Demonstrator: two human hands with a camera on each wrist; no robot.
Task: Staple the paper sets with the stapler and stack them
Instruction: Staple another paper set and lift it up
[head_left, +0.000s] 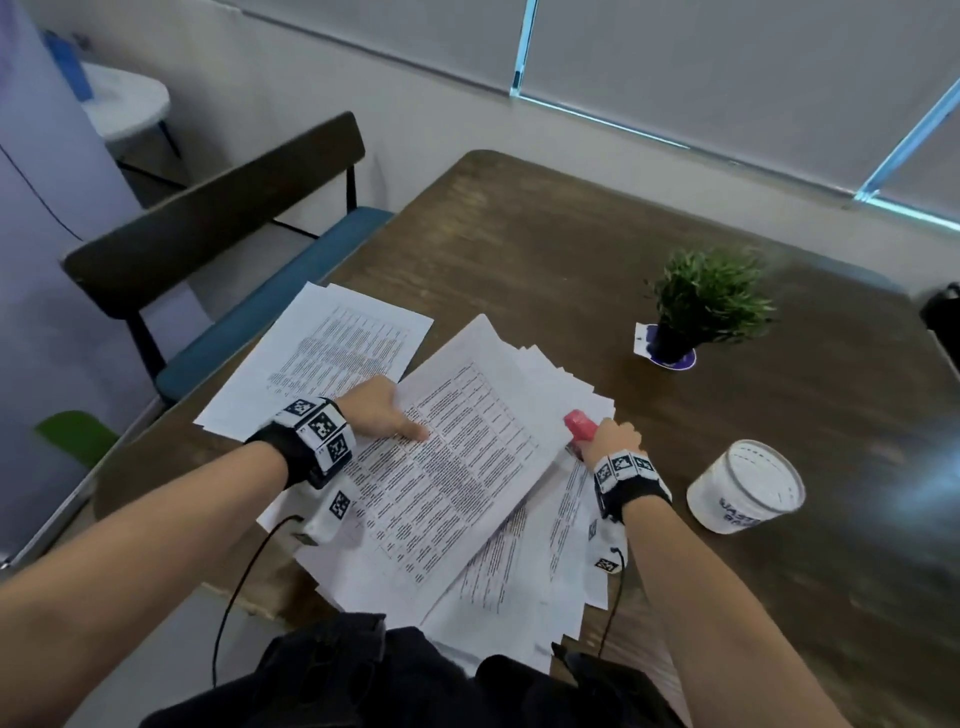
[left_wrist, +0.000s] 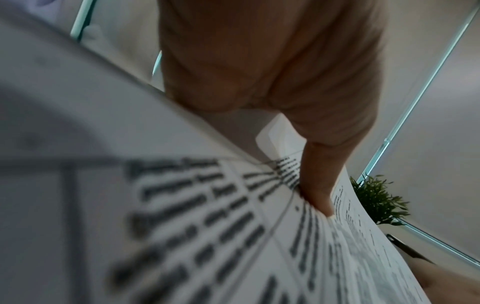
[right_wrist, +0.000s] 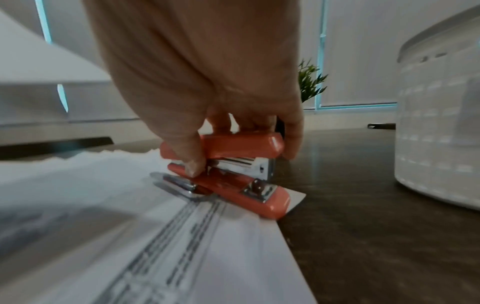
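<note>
Red stapler (right_wrist: 228, 170) lower centre, on paper edge, right hand (head_left: 613, 439) curled round it | left hand (head_left: 382, 410) pinches top paper set (head_left: 457, 467) mid-frame | wooden tabletop (head_left: 571, 244)

Right hand (right_wrist: 207, 82) grips red stapler (right_wrist: 233, 170), thumb on its side, stapler resting on printed papers (right_wrist: 155, 246) at their corner. White tub (right_wrist: 439, 133) nearby on dark counter (right_wrist: 363, 226); plant (right_wrist: 309, 80) behind.
</note>
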